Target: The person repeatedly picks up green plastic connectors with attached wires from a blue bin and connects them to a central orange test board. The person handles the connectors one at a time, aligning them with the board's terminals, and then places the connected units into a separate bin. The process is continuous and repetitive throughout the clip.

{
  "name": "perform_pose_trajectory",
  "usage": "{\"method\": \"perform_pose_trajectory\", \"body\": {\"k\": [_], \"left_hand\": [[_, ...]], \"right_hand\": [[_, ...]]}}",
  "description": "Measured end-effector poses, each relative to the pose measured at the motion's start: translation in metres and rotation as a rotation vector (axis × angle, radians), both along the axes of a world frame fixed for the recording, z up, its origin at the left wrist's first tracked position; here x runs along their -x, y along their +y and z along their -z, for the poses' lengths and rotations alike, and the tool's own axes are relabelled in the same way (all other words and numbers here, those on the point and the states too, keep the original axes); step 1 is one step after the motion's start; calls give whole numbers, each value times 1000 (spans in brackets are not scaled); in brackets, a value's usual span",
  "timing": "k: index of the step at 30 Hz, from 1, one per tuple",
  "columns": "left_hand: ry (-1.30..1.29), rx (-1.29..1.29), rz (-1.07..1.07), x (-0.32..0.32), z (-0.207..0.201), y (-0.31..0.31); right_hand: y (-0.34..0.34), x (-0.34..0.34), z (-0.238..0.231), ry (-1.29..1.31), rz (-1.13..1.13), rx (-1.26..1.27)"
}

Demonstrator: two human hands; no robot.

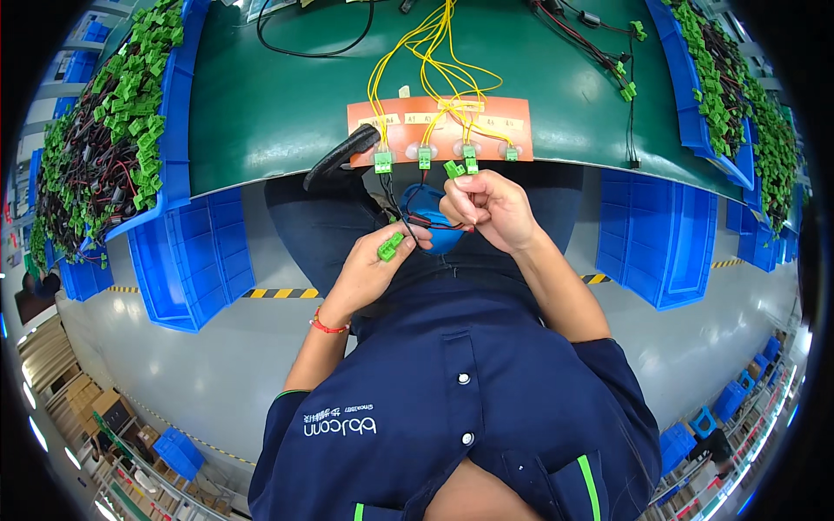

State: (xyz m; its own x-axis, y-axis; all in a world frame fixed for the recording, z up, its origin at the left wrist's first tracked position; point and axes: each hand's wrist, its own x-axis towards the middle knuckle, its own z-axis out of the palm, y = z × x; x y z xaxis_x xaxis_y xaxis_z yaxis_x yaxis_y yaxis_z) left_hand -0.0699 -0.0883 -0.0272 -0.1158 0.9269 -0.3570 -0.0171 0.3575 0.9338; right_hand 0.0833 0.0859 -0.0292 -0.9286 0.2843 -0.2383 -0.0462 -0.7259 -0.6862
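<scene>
My left hand (pixel 372 260) is closed on dark cables, with a green terminal plug (pixel 390 247) lying across its fingers. Just below the table edge, my right hand (pixel 493 208) pinches a small green connector (pixel 455 169). This connector sits beside a green socket (pixel 470 160) at the edge of an orange board (pixel 400 139); whether they touch I cannot tell. More green sockets line that edge, with yellow wires (pixel 426 43) running up from them. Black cables (pixel 388 191) hang from the leftmost socket (pixel 382 162) toward my left hand.
A black handle-shaped object (pixel 334 161) juts over the table edge. Blue bins (pixel 174 139) heaped with green-ended cables stand on both sides, above other blue crates (pixel 193 260). Loose dark cables (pixel 599 52) lie on the green table (pixel 261 113). A blue round object (pixel 445 239) is behind my hands.
</scene>
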Motion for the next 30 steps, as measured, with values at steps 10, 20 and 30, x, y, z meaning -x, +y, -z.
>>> {"method": "perform_pose_trajectory", "body": {"k": [10,20,30], "left_hand": [[-38,27,69,-6,0,-2],[-33,40,92,-6,6,-1],[-14,22,70,-8,10,-2]], "right_hand": [[4,0,-12,-13,2,50],[2,1,-4,-17,32,-86],[-5,5,10,187,54,138]]}}
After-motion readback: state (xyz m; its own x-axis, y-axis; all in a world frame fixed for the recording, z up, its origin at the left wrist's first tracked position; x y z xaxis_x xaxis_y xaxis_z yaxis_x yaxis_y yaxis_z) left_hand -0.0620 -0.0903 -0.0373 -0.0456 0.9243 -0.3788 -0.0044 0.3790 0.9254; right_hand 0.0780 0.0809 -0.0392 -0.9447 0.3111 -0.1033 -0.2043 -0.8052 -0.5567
